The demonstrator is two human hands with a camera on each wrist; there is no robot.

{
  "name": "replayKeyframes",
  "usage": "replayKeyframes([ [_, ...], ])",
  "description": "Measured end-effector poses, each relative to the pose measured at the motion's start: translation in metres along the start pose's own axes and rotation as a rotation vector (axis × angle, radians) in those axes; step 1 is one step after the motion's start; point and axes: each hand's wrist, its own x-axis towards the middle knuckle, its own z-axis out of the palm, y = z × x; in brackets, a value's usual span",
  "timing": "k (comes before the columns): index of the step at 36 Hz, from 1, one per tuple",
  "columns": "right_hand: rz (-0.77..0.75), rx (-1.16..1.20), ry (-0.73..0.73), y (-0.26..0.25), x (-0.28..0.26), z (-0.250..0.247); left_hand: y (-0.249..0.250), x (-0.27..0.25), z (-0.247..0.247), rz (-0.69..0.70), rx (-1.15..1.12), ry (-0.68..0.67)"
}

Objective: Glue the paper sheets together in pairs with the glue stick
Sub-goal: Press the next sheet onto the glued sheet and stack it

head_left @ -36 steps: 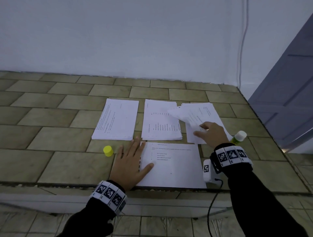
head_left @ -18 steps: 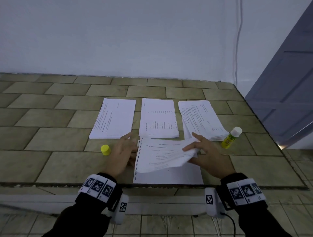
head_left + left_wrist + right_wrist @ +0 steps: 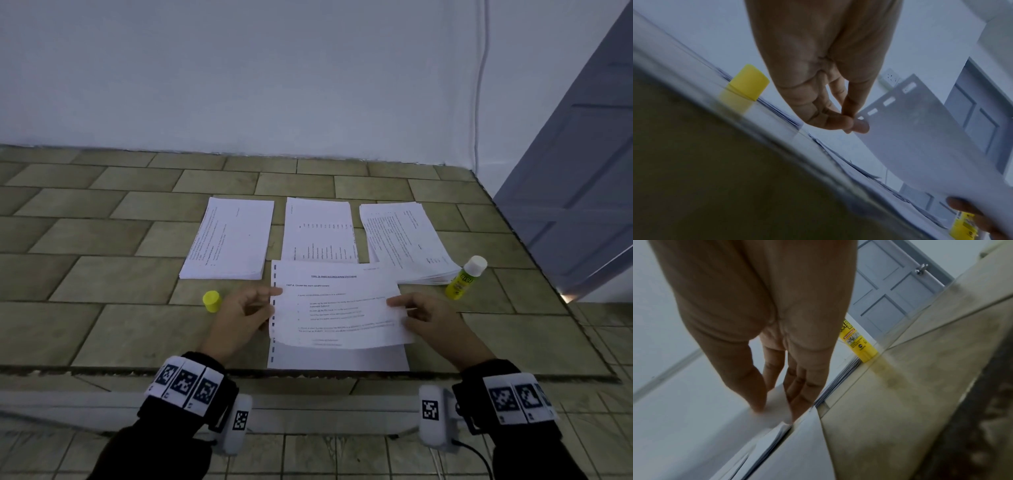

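Lowered nearer the bottom sheet (image 3: pixel 337 358): printed sheet (image 3: pixel 337 308), pinched by left hand (image 3: pixel 239 317) and right hand (image 3: pixel 430 317) fingers (image 3: pixel 846 121), above the table (image 3: pixel 102 329).

A white printed paper sheet (image 3: pixel 337 308) hovers over another punched sheet (image 3: pixel 337 358); the uncapped yellow glue stick (image 3: pixel 465 278) stands upright beside three stacks.

Plain indoor room, tiled counter (image 3: pixel 102 325), white wall (image 3: pixel 239 75), panelled door (image 3: pixel 582 192)

Both forearms reach forward side by side, each wrist wearing a marker band. The left hand (image 3: pixel 244 317) pinches the left edge of the raised printed sheet (image 3: pixel 337 308) between thumb and curled fingers; the right hand (image 3: pixel 432 320) pinches its right edge likewise.
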Motion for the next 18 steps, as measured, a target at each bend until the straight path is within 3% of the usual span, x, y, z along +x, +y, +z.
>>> replayKeyframes([
  [3,0.084,0.048,-0.019,-0.001,0.001,0.0,0.0,0.0,-0.001,-0.023,0.015,0.009],
  [10,0.038,-0.357,-0.015,-0.006,-0.004,0.004,-0.003,0.0,-0.001,-0.022,0.244,-0.009],
  [18,0.066,-0.456,-0.053,0.004,0.0,0.014,-0.006,-0.002,0.004,0.031,0.429,-0.023],
])
